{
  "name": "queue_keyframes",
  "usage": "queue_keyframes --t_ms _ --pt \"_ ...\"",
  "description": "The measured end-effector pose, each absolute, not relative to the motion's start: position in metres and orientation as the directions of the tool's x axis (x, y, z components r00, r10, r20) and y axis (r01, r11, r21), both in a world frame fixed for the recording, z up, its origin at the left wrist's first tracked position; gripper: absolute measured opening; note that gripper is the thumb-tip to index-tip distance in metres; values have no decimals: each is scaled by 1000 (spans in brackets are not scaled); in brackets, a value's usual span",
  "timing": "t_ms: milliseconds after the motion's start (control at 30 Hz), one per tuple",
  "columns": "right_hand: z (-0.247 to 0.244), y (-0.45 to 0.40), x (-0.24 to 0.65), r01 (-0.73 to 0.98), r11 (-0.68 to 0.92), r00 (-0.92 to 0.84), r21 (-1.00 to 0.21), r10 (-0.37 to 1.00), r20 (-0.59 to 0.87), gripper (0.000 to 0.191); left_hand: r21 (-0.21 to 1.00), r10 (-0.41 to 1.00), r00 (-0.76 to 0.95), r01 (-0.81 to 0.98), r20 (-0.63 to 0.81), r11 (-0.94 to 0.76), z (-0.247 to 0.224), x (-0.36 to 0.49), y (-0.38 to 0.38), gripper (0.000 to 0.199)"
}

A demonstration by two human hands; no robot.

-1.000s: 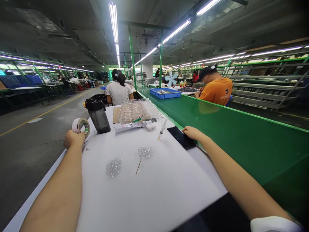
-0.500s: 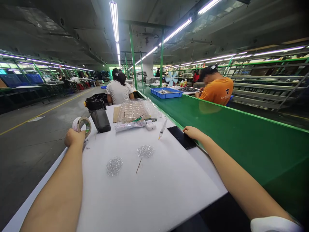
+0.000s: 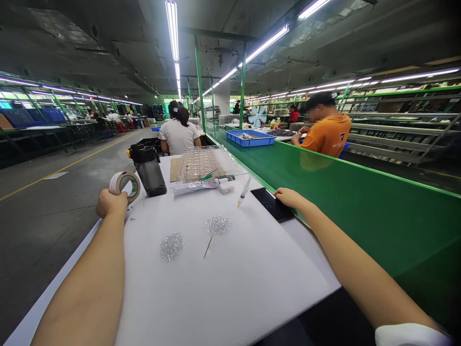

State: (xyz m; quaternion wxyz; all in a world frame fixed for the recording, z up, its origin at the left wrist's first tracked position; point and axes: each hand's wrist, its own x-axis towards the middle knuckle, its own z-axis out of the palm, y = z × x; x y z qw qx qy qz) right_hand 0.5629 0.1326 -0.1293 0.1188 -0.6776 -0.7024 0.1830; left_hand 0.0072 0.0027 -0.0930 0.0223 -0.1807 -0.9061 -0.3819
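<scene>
left grip: wrapped around tape roll | right grip: open, resting on phone

Both of my bare forearms reach forward and inward from the bottom corners of my view. My left forearm rises from the lower left, and my left wrist stands nearly straight in line with it. My left hand is closed and raised, its back turned toward me, with the fingers curled firmly around what it grips. My right forearm slants in from the lower right, lying low and long. My right hand is open and flat, palm down, with the fingers together and extended forward and inward. My hands are well apart.
</scene>
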Motion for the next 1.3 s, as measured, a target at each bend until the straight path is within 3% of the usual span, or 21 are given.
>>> queue_keyframes --t_ms 200,400,567,667,867,1033,1300 --pt "-130 133 565 908 12 -54 -418 995 -89 26 710 307 -924 374 229 597 -95 6 4 48" --pt "-132 135 564 907 2 -44 -421 995 -89 23 670 364 -923 350 127 654 -99 -2 7 18" --pt "-132 135 564 903 12 -51 -429 996 -79 23 684 342 -911 402 231 609 -92 7 5 37" --pt "-131 134 564 904 15 -53 -428 996 -77 21 657 363 -907 408 212 635 -90 9 4 47" --pt "-130 133 564 905 6 -47 -425 995 -86 25 644 358 -917 384 178 662 -93 5 2 39" --pt "-129 133 564 903 1 -48 -429 994 -98 27 693 350 -905 414 243 590 -90 10 3 49" --pt "-130 134 565 900 -8 -39 -435 994 -99 20 593 420 -900 403 118 697 -93 2 5 28"
